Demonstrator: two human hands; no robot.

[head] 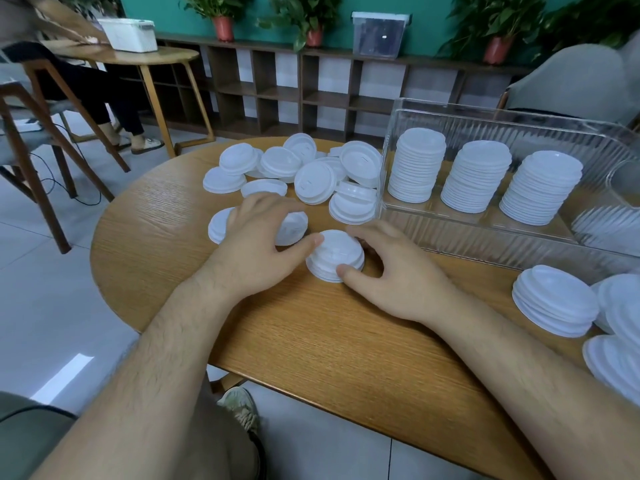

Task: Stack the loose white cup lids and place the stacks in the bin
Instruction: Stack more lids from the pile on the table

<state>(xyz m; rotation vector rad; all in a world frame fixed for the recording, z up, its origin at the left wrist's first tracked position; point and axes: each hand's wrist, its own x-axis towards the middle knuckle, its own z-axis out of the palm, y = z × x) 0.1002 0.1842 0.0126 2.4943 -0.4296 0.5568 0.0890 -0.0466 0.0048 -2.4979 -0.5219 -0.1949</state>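
A short stack of white lids (334,255) sits on the round wooden table (346,341) between my hands. My right hand (391,271) curls round its right side, thumb at the front edge. My left hand (258,233) lies over two loose lids (292,228), fingers spread, with its thumb tip touching the stack's left side. Several loose lids (304,168) lie in a heap farther back. The clear ribbed bin (519,244) at the right holds three tall lid stacks (476,174).
More lid stacks (554,301) lie at the table's right edge. A seated person (86,81) and a second wooden table (138,55) with a white box are at the back left. Chairs, low shelves and potted plants stand behind.
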